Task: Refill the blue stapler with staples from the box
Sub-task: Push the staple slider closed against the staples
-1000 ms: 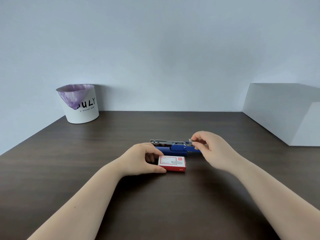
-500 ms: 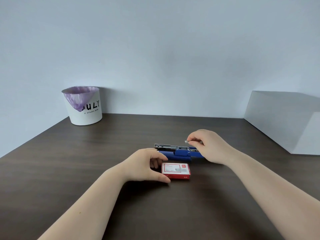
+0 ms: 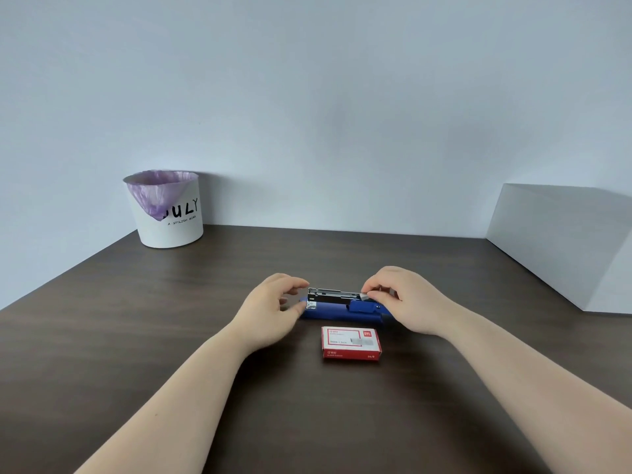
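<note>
At the middle of the dark wood counter (image 3: 102, 336) lies the blue stapler (image 3: 342, 308), lengthwise left to right, with its metal magazine (image 3: 333, 295) exposed on top. Just on the near side of it sits the red staple box (image 3: 351, 343), flat, apart from both hands.

The right hand (image 3: 403, 299) is at the stapler's right end, fingers pinched shut on a small silvery strip of staples (image 3: 365, 296) that rests at the right end of the magazine. The left hand (image 3: 270, 309) is at the left end, fingers curled loosely and parted, its fingertips touching or almost touching the stapler's nose; I cannot tell whether it truly bears on it.

The step in hand looks like seating the strip in the channel. To do it well, the strip should go in legs down, square to the rail, and slide left without tilting; a skewed strip would likely jam or break apart. The left hand would best steady the body so it does not skid on the smooth counter.

As for looks: the stapler has a deep blue base with a bright steel channel above it, 1 dark band running along its side. Whether staples already lie in the channel is too small to tell.

A white bin (image 3: 169, 210) with a purple liner stands far left, well apart.
</note>
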The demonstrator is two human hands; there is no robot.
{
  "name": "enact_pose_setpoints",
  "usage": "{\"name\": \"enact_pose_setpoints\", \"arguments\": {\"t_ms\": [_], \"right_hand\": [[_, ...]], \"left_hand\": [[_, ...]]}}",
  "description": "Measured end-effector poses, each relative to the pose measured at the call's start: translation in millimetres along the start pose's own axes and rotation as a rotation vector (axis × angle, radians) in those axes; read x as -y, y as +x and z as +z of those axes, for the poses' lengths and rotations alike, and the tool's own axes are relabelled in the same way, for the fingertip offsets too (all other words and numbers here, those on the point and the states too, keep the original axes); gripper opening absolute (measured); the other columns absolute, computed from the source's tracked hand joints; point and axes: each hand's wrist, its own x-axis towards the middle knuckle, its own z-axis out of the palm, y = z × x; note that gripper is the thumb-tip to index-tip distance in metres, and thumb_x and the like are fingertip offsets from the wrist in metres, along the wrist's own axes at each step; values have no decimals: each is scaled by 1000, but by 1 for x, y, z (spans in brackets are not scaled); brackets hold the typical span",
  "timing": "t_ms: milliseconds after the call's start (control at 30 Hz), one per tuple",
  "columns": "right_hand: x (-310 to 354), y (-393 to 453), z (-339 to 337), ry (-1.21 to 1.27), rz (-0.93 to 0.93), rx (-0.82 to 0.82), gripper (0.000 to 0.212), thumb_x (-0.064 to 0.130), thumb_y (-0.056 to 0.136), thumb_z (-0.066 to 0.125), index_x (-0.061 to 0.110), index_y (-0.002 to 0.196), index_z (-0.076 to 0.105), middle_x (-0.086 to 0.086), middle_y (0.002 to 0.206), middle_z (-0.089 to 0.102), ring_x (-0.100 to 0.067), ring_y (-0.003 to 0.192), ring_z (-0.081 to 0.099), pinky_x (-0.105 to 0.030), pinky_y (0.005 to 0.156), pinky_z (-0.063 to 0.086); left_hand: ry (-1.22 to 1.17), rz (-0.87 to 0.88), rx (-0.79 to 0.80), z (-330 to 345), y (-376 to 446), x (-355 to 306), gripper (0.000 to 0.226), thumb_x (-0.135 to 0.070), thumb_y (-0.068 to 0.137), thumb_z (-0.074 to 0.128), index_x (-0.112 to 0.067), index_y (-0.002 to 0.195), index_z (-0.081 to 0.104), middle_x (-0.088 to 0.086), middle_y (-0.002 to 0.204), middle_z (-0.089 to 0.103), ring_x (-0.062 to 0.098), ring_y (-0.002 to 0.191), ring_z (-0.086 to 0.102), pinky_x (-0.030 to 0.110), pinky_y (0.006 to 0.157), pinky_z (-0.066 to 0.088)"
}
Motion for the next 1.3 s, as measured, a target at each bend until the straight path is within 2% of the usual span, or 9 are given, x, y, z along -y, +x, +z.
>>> {"name": "enact_pose_setpoints", "arguments": {"t_ms": [100,200,267,400,533,967,1100,1200,1300], "right_hand": [[0,1,3,-1,-7,-2,21,15,93,48,16,102,68,2,99,60,-5,83,49,-5,68,33],[1,3,5,11,11,-37,21,14,93,49,15,103,68,-1,101,63,-11,90,54,-16,77,37],[1,3,7,20,26,-52,22,14,93,49,14,104,68,-2,102,64,-11,90,54,-18,78,37],[0,3,10,22,32,-86,21,17,93,50,16,104,68,0,102,65,-8,87,51,-8,70,34],[3,3,12,39,57,-114,22,18,92,52,17,109,66,3,105,65,-6,89,50,-17,80,36],[5,8,11,1,27,-60,18,20,89,57,20,100,72,2,101,69,-13,95,58,-24,85,45],[9,8,9,-29,13,-31,22,25,88,59,24,107,69,7,106,69,-13,99,55,-28,88,44],[10,5,9,23,47,-67,28,28,87,61,25,115,63,13,102,60,-9,87,52,-17,74,39],[4,0,6,61,76,-173,17,19,89,57,19,102,67,6,94,63,-12,81,54,-8,66,34]], "left_hand": [[85,20,89,4,1,0,46,-16,84,62,-20,128,52,-3,125,59,13,119,53,32,106,42],[131,7,120,5,2,0,53,-20,84,62,-23,134,45,-5,132,57,14,123,51,26,106,38],[133,12,120,4,3,2,52,-21,84,62,-24,133,46,-6,130,59,13,120,53,24,104,39],[128,18,115,4,3,3,49,-20,84,63,-25,131,48,-6,126,61,12,117,55,26,104,41],[126,26,113,3,3,2,49,-21,84,63,-26,130,48,-7,126,61,13,117,55,28,104,42],[124,28,122,2,2,2,49,-23,84,63,-26,131,48,-6,127,61,13,119,54,30,106,41],[122,28,124,2,2,2,49,-22,84,63,-26,131,48,-6,127,61,13,118,55,29,106,41],[121,23,125,1,2,2,49,-22,84,63,-26,131,48,-6,128,61,13,119,55,29,106,41],[122,21,124,2,2,2,49,-23,84,63,-26,130,49,-6,128,61,13,119,55,30,106,41]]}}
